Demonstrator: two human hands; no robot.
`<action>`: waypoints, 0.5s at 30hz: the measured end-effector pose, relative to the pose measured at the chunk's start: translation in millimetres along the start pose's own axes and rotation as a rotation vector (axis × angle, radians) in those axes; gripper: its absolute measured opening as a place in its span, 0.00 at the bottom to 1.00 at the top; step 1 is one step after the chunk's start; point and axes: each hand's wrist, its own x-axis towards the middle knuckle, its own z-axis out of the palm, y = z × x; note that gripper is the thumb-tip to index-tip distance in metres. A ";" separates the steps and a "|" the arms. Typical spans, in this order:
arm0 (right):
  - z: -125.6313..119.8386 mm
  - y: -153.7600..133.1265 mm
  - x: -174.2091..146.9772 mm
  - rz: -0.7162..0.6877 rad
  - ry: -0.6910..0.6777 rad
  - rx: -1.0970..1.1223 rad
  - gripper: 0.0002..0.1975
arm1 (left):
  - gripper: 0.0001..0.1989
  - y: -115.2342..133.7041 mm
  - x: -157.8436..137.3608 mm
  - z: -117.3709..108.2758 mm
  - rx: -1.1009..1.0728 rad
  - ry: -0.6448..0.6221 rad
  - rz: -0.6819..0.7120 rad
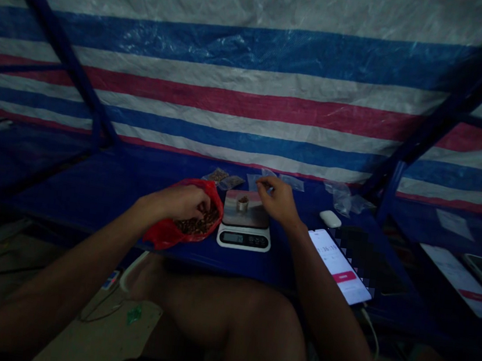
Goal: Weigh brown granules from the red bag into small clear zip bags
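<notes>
My left hand (pixel 192 202) reaches into an open red plastic bag (pixel 159 236) of small brown pieces (pixel 194 226). Its fingers curl down at the pieces, and what is between the fingertips is hidden. A white digital scale (pixel 244 238) stands right of the bag, its display lit but too blurred to read. On its plate sits a small round cup (pixel 242 206) with some brown pieces inside. Over the plate's far right corner, my right hand (pixel 279 200) has thumb and forefinger bent together in a pinch; whatever they hold is too small to make out.
Small filled clear bags (pixel 219 175) lie behind the scale, near clear plastic bags (pixel 338 195) further right. A white earbud case (pixel 330 218) and a lit phone (pixel 340 266) with a cable rest on the blue table (pixel 91 185). Blue metal bars (pixel 76 75) rise beside the striped sheet.
</notes>
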 end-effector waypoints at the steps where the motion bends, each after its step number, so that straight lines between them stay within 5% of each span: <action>1: 0.2 -0.2 -0.2 0.000 -0.001 0.002 0.09 | 0.11 0.1 -1.7 5.8 0.018 0.020 0.020; 6: 1.1 0.7 -0.9 0.007 -0.014 0.008 0.09 | 0.20 8.7 1.3 17.2 0.042 0.090 0.068; 15: 0.3 -0.9 -0.6 0.026 -0.035 -0.003 0.09 | 0.10 -8.6 13.0 23.4 0.135 0.127 0.089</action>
